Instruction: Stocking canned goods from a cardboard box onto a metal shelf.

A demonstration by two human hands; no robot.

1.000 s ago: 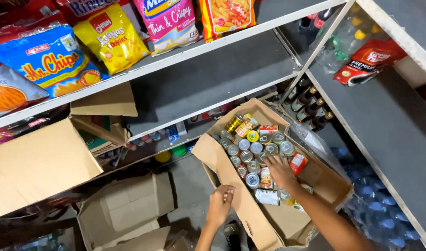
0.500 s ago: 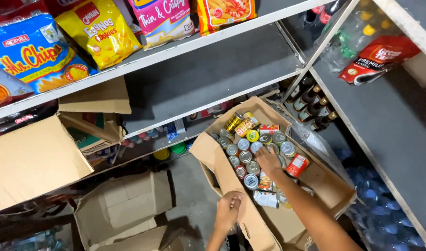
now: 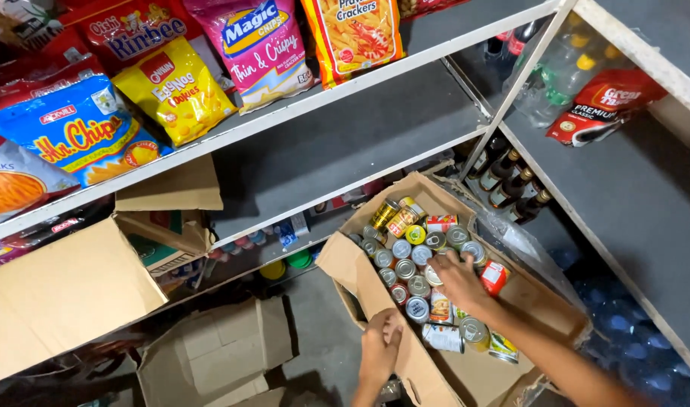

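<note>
My two hands only, no gloves, rings or watch. Left hand (image 3: pixel 380 348) shows bare to the wrist. Right hand (image 3: pixel 459 280) and its forearm are bare too; no sleeve reaches into view on either arm.

Our left hand (image 3: pixel 380 348): forearm rising from the lower edge, palm down, fingers curled closed in a grip | our right hand (image 3: pixel 459 280): bare arm stretched in from the lower right, wrist straight, back of hand up, fingers spread and bent downward, not closed.
</note>
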